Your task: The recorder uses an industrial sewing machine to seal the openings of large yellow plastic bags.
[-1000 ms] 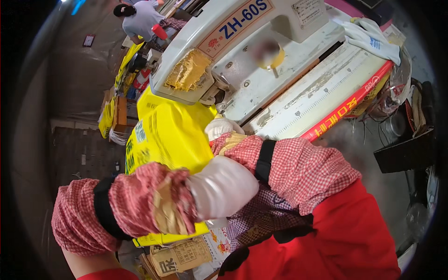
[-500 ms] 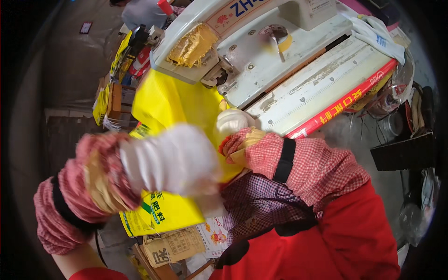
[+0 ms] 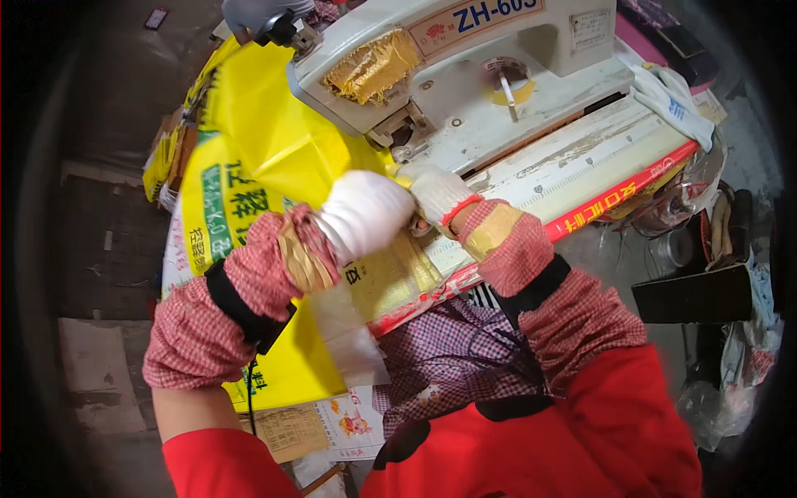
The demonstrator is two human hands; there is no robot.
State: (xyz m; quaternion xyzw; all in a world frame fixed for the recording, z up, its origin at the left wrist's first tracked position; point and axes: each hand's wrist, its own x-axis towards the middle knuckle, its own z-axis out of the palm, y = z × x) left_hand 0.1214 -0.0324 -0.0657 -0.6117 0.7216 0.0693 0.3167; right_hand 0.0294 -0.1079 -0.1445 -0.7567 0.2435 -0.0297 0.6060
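Both my hands wear white knitted gloves and meet at the front of a large sewing machine. My left hand is closed on a big yellow printed plastic bag; its fingertips are mostly hidden. Close beside it, my right hand is closed on the bag's edge, just below the needle and presser foot. The bag spreads left past the machine head and hangs down under my left forearm. A thin translucent liner hangs below my left hand.
A worn white work table with a red printed front strip runs right from the hands. A spare white glove lies at its far end. Stacked yellow bags stand at left. A dark box is at right; another person is behind.
My left hand has swung up and right to join the right hand by the needle. The yellow bag has spread out leftward, showing its printed side.
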